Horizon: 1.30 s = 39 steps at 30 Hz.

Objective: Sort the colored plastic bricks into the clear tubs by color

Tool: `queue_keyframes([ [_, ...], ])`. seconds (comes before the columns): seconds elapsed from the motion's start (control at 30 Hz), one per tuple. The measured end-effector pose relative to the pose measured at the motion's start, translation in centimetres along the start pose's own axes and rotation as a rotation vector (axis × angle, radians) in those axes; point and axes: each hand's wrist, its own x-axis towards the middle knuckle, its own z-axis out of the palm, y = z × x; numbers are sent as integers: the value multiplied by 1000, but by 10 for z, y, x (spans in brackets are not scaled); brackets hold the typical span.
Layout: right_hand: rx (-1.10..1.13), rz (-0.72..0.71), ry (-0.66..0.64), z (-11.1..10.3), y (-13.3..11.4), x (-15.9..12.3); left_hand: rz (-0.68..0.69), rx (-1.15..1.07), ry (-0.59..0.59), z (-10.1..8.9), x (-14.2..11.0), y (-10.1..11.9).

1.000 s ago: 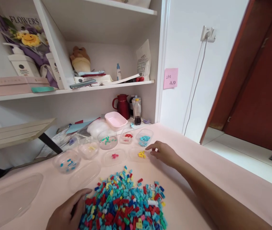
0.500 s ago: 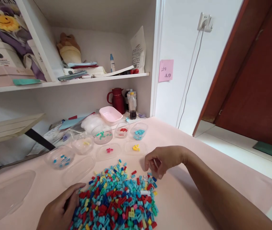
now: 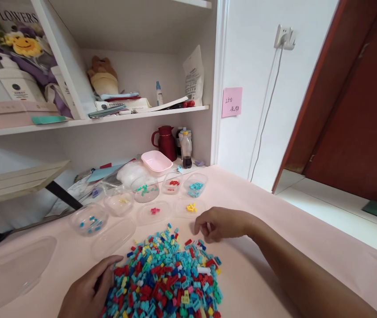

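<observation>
Right hand: fingers curled, a partial gap between thumb and forefinger, near the upper right edge of the brick pile on the counter; cannot tell whether a brick is held. Left hand: fingers loosely bent at the pile's left edge; contents, if any, hidden. Risks (judged): low knuckles could scatter loose edge bricks; a knock to the shallow clear dish could spill its yellow bricks; crowded small pieces invite a double pick or slip.
</observation>
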Motion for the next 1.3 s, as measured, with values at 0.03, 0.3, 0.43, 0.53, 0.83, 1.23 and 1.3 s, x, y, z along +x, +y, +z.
queue_keyframes([
  [0.03,-20,12,14,-1,1,-1,1,4,-3,0,0,-1],
  [0.3,-177,-20,67,5,-5,5,12,24,21,-1,0,0],
  [0.43,-224,-25,58,5,-9,4,-15,45,37,-1,0,4],
  [0.53,-195,-3,21,2,-7,0,-10,37,34,0,1,5],
  [0.83,-209,-45,-43,4,-9,-2,12,40,20,2,3,3],
  [1.23,-201,-24,75,4,-6,0,54,28,28,2,3,4],
  [1.3,-206,-21,72,4,-5,0,53,34,27,2,3,4],
])
